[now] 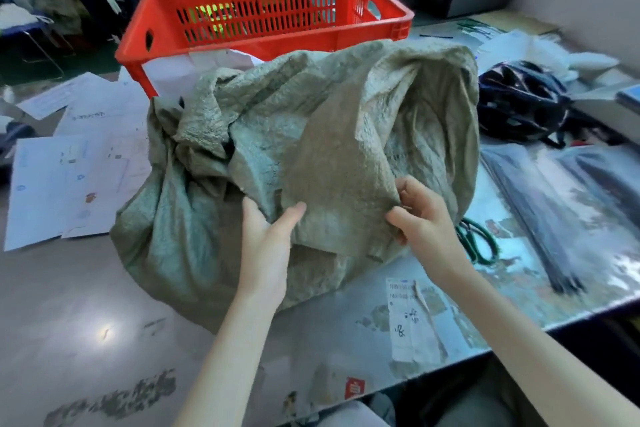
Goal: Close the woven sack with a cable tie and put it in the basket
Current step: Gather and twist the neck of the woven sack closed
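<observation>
A large crumpled grey-green woven sack (277, 149) lies on the table in front of me, its open mouth edge facing me. My left hand (268, 239) grips the near flap of the sack from the left. On the right side of the same flap, my right hand (422, 215) pinches the fabric between thumb and fingers. A red slotted plastic basket (263, 42) stands just behind the sack. Bundles of black cable ties (540, 215) in clear bags lie on the table to the right.
Green-handled scissors (479, 246) lie right of the sack, by my right wrist. A dark bicycle helmet (519, 100) sits at the right rear. Paper sheets (69, 180) cover the table's left side, and a label slip (410, 319) lies near the front edge.
</observation>
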Action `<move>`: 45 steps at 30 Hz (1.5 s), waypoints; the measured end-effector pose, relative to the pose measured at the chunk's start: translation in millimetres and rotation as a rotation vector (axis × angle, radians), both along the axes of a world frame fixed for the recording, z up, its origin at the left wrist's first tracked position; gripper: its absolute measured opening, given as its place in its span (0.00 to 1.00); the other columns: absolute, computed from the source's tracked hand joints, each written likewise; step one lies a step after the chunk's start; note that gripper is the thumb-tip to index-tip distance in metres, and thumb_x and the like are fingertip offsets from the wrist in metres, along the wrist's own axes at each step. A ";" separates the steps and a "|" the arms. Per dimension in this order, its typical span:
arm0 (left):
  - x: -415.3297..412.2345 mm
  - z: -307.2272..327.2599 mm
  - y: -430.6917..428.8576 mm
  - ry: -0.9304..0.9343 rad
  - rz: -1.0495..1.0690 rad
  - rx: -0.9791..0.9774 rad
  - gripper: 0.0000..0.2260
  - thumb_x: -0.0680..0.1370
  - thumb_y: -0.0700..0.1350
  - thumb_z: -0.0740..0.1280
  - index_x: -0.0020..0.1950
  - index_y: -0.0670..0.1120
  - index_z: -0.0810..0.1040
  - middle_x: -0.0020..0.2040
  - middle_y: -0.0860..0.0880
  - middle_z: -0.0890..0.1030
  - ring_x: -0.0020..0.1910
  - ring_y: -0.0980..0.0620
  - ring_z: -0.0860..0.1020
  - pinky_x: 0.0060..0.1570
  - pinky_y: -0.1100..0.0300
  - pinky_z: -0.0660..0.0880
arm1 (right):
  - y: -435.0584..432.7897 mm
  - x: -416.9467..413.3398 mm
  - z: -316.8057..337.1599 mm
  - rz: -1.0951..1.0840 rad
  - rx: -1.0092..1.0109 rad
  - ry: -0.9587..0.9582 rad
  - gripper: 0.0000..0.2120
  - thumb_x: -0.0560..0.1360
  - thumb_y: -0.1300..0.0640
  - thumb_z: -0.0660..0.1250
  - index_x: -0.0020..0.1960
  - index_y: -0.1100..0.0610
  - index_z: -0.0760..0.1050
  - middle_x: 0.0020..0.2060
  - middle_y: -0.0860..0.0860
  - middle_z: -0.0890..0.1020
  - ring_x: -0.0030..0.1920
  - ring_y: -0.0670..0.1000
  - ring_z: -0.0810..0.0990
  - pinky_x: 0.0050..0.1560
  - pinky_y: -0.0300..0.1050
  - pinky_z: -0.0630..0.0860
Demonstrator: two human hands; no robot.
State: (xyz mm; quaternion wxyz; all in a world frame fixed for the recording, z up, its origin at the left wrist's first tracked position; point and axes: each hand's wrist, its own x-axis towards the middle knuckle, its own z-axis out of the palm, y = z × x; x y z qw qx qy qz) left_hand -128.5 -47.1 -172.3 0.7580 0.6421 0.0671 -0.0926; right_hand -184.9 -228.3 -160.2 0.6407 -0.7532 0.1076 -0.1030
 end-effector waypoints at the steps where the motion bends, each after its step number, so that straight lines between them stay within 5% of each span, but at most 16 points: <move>1: -3.8 -1.7 -4.3 -0.032 -0.036 0.036 0.33 0.70 0.46 0.74 0.73 0.51 0.65 0.68 0.51 0.75 0.66 0.52 0.74 0.67 0.45 0.69 | -4.5 -3.8 -1.4 -0.034 -0.003 -0.008 0.11 0.65 0.63 0.60 0.44 0.67 0.65 0.37 0.70 0.68 0.34 0.61 0.65 0.33 0.51 0.61; 4: -17.6 -0.8 -19.0 -0.121 -0.089 0.201 0.18 0.75 0.39 0.69 0.65 0.47 0.74 0.60 0.50 0.81 0.59 0.52 0.79 0.62 0.49 0.74 | -12.2 -13.8 4.1 -0.074 0.024 -0.053 0.11 0.67 0.55 0.64 0.49 0.53 0.72 0.46 0.66 0.75 0.46 0.64 0.74 0.46 0.62 0.72; 6: -25.3 -1.2 -28.6 -0.165 -0.076 0.329 0.06 0.76 0.39 0.68 0.52 0.42 0.76 0.50 0.45 0.82 0.51 0.48 0.81 0.54 0.49 0.78 | -12.0 -16.7 12.5 -0.042 0.020 -0.058 0.20 0.68 0.45 0.67 0.58 0.46 0.70 0.55 0.56 0.76 0.56 0.56 0.76 0.59 0.57 0.72; 8: -33.3 -3.7 -37.2 -0.188 -0.082 0.437 0.08 0.76 0.41 0.69 0.42 0.37 0.73 0.39 0.42 0.80 0.41 0.46 0.79 0.43 0.50 0.76 | -10.6 -18.1 18.8 -0.015 -0.024 -0.038 0.29 0.67 0.41 0.69 0.66 0.44 0.65 0.62 0.49 0.74 0.63 0.46 0.73 0.65 0.47 0.70; 10: -43.0 -4.8 -44.7 -0.212 -0.174 0.462 0.14 0.75 0.43 0.69 0.36 0.35 0.71 0.32 0.43 0.75 0.32 0.49 0.73 0.32 0.48 0.72 | -5.8 -17.2 25.2 -0.001 -0.041 -0.045 0.36 0.68 0.42 0.72 0.70 0.45 0.60 0.61 0.40 0.72 0.61 0.32 0.70 0.59 0.28 0.69; 12: -56.6 -3.9 -52.5 -0.262 -0.302 0.393 0.08 0.74 0.42 0.67 0.39 0.38 0.75 0.33 0.43 0.77 0.33 0.53 0.74 0.34 0.45 0.74 | -1.2 -15.4 26.9 -0.012 -0.092 -0.037 0.38 0.67 0.45 0.74 0.71 0.46 0.58 0.56 0.30 0.68 0.55 0.20 0.65 0.51 0.17 0.64; 13: -61.6 -3.3 -56.1 -0.262 -0.350 0.337 0.03 0.74 0.39 0.66 0.43 0.45 0.78 0.38 0.44 0.81 0.38 0.54 0.78 0.40 0.47 0.77 | 0.2 -14.3 26.2 -0.010 -0.115 -0.022 0.38 0.67 0.48 0.75 0.70 0.45 0.57 0.54 0.29 0.67 0.53 0.19 0.65 0.50 0.17 0.64; 15: -69.3 -3.3 -60.0 -0.249 -0.396 0.289 0.15 0.74 0.35 0.64 0.47 0.57 0.78 0.46 0.49 0.84 0.48 0.56 0.81 0.49 0.54 0.79 | 1.1 -12.3 24.8 -0.004 -0.163 0.004 0.37 0.68 0.54 0.76 0.69 0.45 0.57 0.53 0.33 0.71 0.51 0.22 0.70 0.51 0.22 0.69; 17: -72.6 -4.7 -59.1 -0.243 -0.441 0.309 0.11 0.75 0.37 0.66 0.35 0.50 0.75 0.32 0.54 0.80 0.34 0.60 0.76 0.38 0.59 0.76 | -1.6 -10.4 21.7 -0.027 -0.199 -0.001 0.33 0.69 0.61 0.74 0.68 0.50 0.61 0.51 0.37 0.75 0.48 0.27 0.74 0.49 0.25 0.71; 19: -75.3 -5.0 -53.6 -0.257 -0.481 0.357 0.22 0.77 0.39 0.67 0.26 0.48 0.62 0.20 0.55 0.66 0.23 0.60 0.63 0.26 0.66 0.61 | -6.9 -9.8 18.5 -0.064 -0.240 -0.020 0.29 0.68 0.68 0.71 0.65 0.54 0.66 0.47 0.37 0.77 0.46 0.29 0.75 0.44 0.27 0.71; 21: -74.6 -3.9 -42.4 -0.281 -0.540 0.354 0.23 0.78 0.42 0.68 0.26 0.45 0.60 0.22 0.55 0.62 0.24 0.58 0.62 0.27 0.66 0.57 | -13.2 -10.5 14.5 -0.104 -0.257 -0.029 0.25 0.66 0.70 0.69 0.60 0.56 0.69 0.44 0.38 0.78 0.44 0.33 0.76 0.43 0.34 0.72; 25: -65.1 -4.9 -14.7 -0.223 -0.484 0.239 0.04 0.77 0.45 0.69 0.43 0.50 0.83 0.41 0.54 0.85 0.44 0.55 0.82 0.47 0.62 0.76 | -29.9 -17.0 7.1 -0.196 -0.253 -0.034 0.25 0.62 0.65 0.66 0.59 0.55 0.71 0.47 0.45 0.80 0.50 0.47 0.78 0.48 0.40 0.74; 33: -43.2 -6.3 37.7 -0.048 -0.149 0.101 0.13 0.70 0.43 0.72 0.54 0.50 0.81 0.53 0.54 0.85 0.55 0.51 0.82 0.52 0.54 0.76 | -72.7 -41.9 -14.7 -0.435 -0.246 0.045 0.20 0.67 0.69 0.67 0.53 0.51 0.73 0.48 0.53 0.80 0.52 0.54 0.78 0.54 0.49 0.73; 37: -38.2 -5.7 54.3 -0.021 -0.142 0.026 0.16 0.73 0.39 0.68 0.60 0.46 0.77 0.60 0.49 0.82 0.60 0.52 0.79 0.58 0.51 0.74 | -87.3 -49.8 -21.9 -0.531 -0.272 0.140 0.19 0.70 0.71 0.66 0.58 0.56 0.73 0.49 0.51 0.77 0.51 0.51 0.75 0.51 0.44 0.67; 41: -36.5 -1.4 60.5 0.063 -0.087 -0.284 0.07 0.73 0.41 0.66 0.51 0.43 0.74 0.57 0.45 0.81 0.62 0.44 0.78 0.60 0.48 0.72 | -85.3 -51.6 -29.4 -0.559 -0.335 0.177 0.17 0.70 0.72 0.64 0.58 0.63 0.73 0.47 0.52 0.75 0.50 0.51 0.73 0.49 0.42 0.65; 45: -33.9 3.8 52.9 0.133 0.108 -0.442 0.11 0.78 0.41 0.62 0.59 0.44 0.77 0.60 0.45 0.81 0.64 0.45 0.76 0.60 0.52 0.74 | -75.5 -53.8 -27.5 -0.519 -0.385 0.171 0.19 0.70 0.73 0.63 0.60 0.66 0.67 0.45 0.52 0.74 0.46 0.51 0.70 0.37 0.41 0.64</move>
